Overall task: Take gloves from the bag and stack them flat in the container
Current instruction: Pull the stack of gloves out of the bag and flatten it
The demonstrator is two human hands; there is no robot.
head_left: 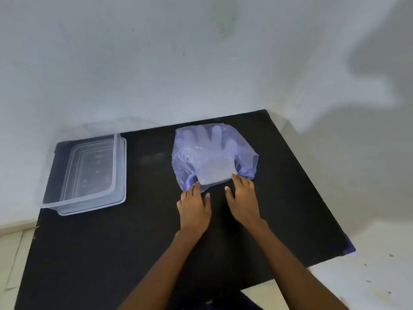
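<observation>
A thin purple plastic bag (190,157) lies on the black table (156,231), its mouth facing me. Translucent gloves (214,171) show inside it, finger shapes near the far end and the cuffs poking out of the mouth. My left hand (194,206) rests palm down at the bag's near left edge, fingertips touching the plastic. My right hand (242,200) lies at the near right edge, fingertips touching the glove cuffs. Neither hand has a clear grip. A clear rectangular container (67,198) stands at the table's left, with nothing visible inside.
A pale wall rises directly behind the table. The table's right edge runs diagonally, with a light floor beyond it. Tiled floor shows at the lower left.
</observation>
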